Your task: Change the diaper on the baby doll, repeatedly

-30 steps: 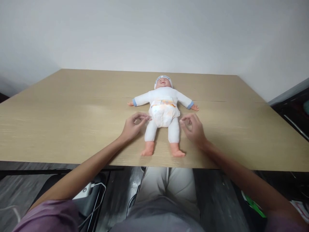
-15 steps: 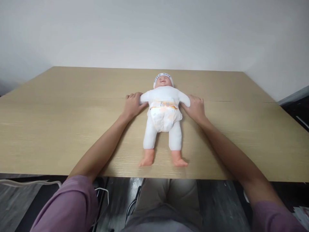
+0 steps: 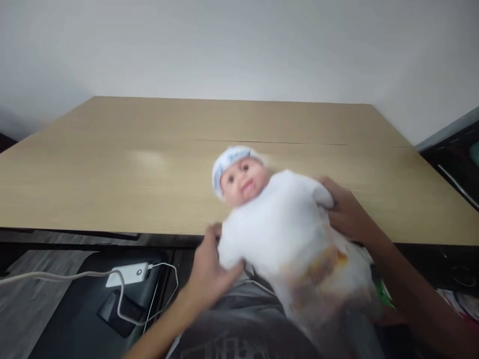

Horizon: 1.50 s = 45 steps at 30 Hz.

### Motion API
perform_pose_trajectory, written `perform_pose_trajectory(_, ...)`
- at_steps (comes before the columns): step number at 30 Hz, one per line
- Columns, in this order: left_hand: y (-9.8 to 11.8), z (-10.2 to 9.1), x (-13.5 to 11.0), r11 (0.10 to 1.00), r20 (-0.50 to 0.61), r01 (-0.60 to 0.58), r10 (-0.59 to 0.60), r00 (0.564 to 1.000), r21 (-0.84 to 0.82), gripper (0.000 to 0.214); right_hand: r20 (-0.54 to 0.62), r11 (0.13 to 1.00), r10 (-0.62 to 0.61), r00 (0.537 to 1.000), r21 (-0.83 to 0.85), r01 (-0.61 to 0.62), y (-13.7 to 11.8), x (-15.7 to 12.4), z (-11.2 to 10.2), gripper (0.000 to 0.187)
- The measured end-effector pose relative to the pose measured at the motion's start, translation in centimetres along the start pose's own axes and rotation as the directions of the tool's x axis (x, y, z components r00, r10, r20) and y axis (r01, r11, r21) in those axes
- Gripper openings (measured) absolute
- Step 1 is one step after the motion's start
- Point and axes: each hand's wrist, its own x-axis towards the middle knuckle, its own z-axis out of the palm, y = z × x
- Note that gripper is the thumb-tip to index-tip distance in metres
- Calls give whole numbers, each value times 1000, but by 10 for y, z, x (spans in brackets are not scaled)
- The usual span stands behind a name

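A baby doll (image 3: 277, 224) in a white body suit, a white printed cap (image 3: 229, 162) and a diaper (image 3: 325, 271) is held up in front of me, tilted with its head toward the upper left. My left hand (image 3: 213, 264) grips the doll's arm on the left side, with the thumb pressed across it. On the other side my right hand (image 3: 342, 207) is closed around the doll's other arm. The diaper and legs are smeared by motion, and the feet cannot be made out.
The wooden table (image 3: 130, 184) spreads behind the doll up to a pale wall. Lower left, a white power strip (image 3: 127, 274), cables and a dark object (image 3: 119, 311) lie on a black seat (image 3: 63, 319). A black object (image 3: 456, 169) stands at the table's right edge.
The doll has been lifted off the table, drawn toward me past the front edge and tilted. Both hands have moved with it, still holding its arms. The camera view has shifted too.
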Motion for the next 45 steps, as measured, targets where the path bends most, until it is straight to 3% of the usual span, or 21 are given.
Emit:
perform_pose_trajectory(2,-27,18,-69,996,150,81,-73,986,-47,62,130,999,-33,991,26,30,-9,-53,3,38)
perform_pose_trajectory(4,-52,27,-122,998,268,49,-40,963,-25,68,283,999,2,959,50,-17,-15,-98,17,41)
perform_pose_trajectory(7,-74,22,-165,994,387,53,-87,918,98,66,426,996,46,904,54,-76,-12,-141,56,46)
perform_pose_trajectory(11,-74,8,-176,946,452,114,-249,857,305,44,413,998,68,908,-36,-58,15,-161,118,44)
perform_pose_trajectory(14,-71,5,-179,898,471,49,-275,838,436,34,417,990,106,903,-132,-55,36,-169,151,50)
perform_pose_trajectory(16,-74,4,-185,881,461,-16,-232,857,473,37,373,988,109,921,-146,-58,42,-178,158,52)
perform_pose_trajectory(18,-81,3,-194,874,410,-84,-138,901,479,44,300,993,95,949,-100,-68,41,-193,154,39)
perform_pose_trajectory(20,-84,1,-200,864,324,-148,-19,946,481,53,302,995,88,949,7,-95,36,-210,144,28)
perform_pose_trajectory(22,-80,-1,-199,852,268,-215,92,959,477,65,366,980,100,925,126,-155,30,-226,134,32)
perform_pose_trajectory(24,-64,1,-187,847,314,-313,185,931,430,72,381,961,124,916,185,-208,25,-237,129,32)
perform_pose_trajectory(26,-40,9,-166,848,444,-431,272,854,309,70,330,959,164,930,166,-228,22,-242,129,33)
perform_pose_trajectory(29,-9,37,-128,835,605,-546,397,690,74,57,285,965,198,938,110,-237,20,-244,132,42)
perform_pose_trajectory(32,1,70,-96,785,662,-618,484,572,-40,43,260,972,193,946,81,-221,24,-245,135,47)
perform_pose_trajectory(34,-2,86,-85,758,671,-649,517,532,-70,39,252,975,187,949,66,-210,33,-245,136,48)
perform_pose_trajectory(37,-8,95,-81,769,651,-630,534,539,-109,36,189,971,223,956,37,-234,52,-241,139,47)
perform_pose_trajectory(41,-7,85,-88,806,612,-574,530,587,-147,29,19,980,196,980,14,-196,55,-229,142,37)
perform_pose_trajectory(45,-12,60,-101,840,612,-463,530,587,-283,25,166,987,-35,986,158,8,19,-223,141,36)
